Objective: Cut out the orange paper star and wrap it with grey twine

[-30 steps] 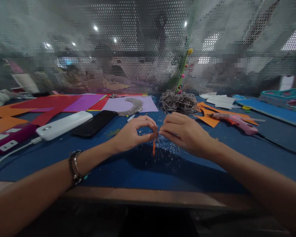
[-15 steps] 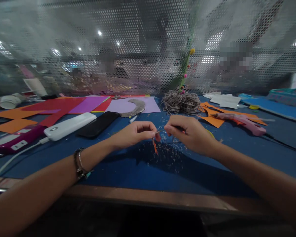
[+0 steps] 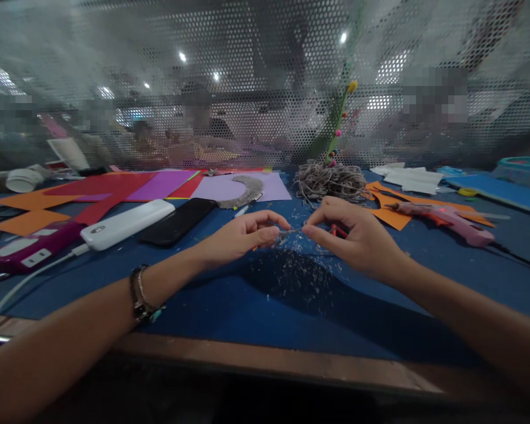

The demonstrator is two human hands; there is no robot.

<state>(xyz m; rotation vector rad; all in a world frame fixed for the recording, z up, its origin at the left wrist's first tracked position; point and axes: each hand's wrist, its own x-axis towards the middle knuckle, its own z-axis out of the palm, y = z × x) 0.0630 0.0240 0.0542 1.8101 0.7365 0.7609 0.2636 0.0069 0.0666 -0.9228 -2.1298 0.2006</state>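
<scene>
Here the left hand (image 3: 242,238) and right hand (image 3: 357,235) face each other, fingertips pinched at either end of a thin grey strand (image 3: 295,230), stretched just above the blue tabletop (image 3: 221,315). Pale scraps (image 3: 307,274) litter the surface below! Behind the hands sits a tangled heap of grey yarn (image 3: 329,182); to its left, a fuzzy grey crescent (image 3: 251,189) on lilac paper (image 3: 276,187); out right, a pink glue gun (image 3: 457,225) lies across orange paper (image 3: 393,218).

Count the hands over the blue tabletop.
2: the left hand, just right of the flat black rectangular phone, and the right hand, nearer the camera than the tangled grey string pile; a thin grey strand spans their fingertips. No others seem hidden.
</scene>
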